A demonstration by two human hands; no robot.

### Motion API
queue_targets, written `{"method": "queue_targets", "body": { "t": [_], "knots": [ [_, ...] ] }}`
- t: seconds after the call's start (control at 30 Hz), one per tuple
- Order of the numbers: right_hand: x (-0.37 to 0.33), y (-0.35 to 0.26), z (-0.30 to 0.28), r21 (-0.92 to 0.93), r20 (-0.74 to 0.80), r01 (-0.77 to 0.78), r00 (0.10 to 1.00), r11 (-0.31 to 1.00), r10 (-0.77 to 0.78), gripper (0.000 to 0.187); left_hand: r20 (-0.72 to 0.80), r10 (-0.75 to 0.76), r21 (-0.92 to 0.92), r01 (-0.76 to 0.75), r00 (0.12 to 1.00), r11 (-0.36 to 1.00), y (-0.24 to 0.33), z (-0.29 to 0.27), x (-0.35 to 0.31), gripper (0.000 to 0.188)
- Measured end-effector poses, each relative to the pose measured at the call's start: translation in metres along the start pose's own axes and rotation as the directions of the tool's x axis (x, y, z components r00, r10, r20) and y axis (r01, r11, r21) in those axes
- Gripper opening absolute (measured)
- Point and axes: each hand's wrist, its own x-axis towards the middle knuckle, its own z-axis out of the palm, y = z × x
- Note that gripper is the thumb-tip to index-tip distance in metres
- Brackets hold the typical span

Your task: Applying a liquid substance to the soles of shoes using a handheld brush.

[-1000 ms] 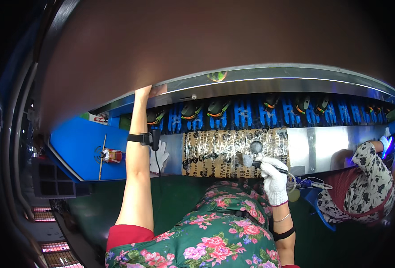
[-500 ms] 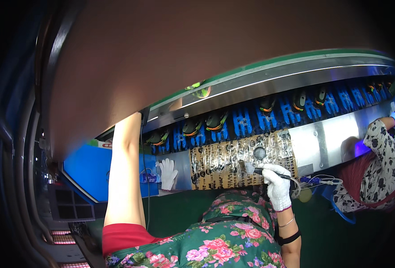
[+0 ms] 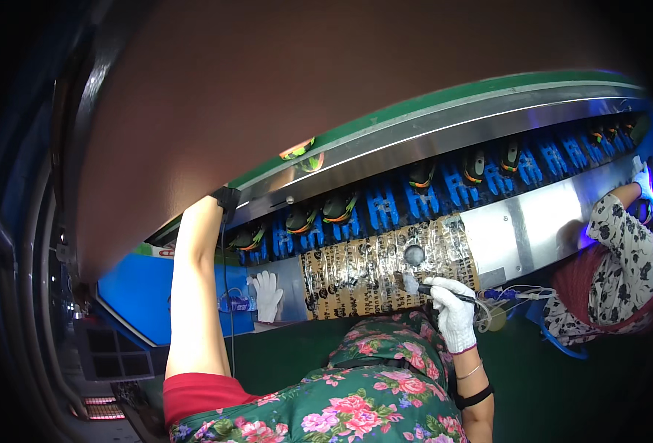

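My right hand, in a white knitted glove, is closed round the dark handle of a brush. The pale bristles are over the tape-covered cardboard on the metal ledge; I cannot tell whether they touch it. My left forearm reaches up past the ledge's left end, and its hand is hidden behind a large brown blurred shape. Past the cardboard runs a row of blue holders, several carrying dark shoe-like pieces with orange and green edges.
A spare white glove lies at the ledge's left end, beside a bottle with a purple label and a blue panel. A dark cable hangs by my left arm. At right, a co-worker's gloved hand is at the line. A metal rail runs behind the holders.
The view has shifted slightly, so the ledge and holders appear further left. My right hand still holds the brush near the cardboard. The co-worker's gloved hand now shows more.
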Motion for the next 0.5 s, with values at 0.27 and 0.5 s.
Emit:
{"method": "queue_targets", "body": {
  "t": [0.27,0.5],
  "knots": [
    [0.006,-0.012,0.012,-0.019,0.112,-0.044,0.993,0.999,0.046,0.022,0.531,-0.21,-0.799,0.568,0.821,0.198,0.027,0.005,-0.048,0.091],
    [0.011,-0.024,0.014,0.038,0.092,-0.085,0.992,0.996,0.081,0.026,0.587,-0.195,-0.808,0.556,0.786,-0.194,0.071,-0.062,-0.133,0.067]
  ]
}}
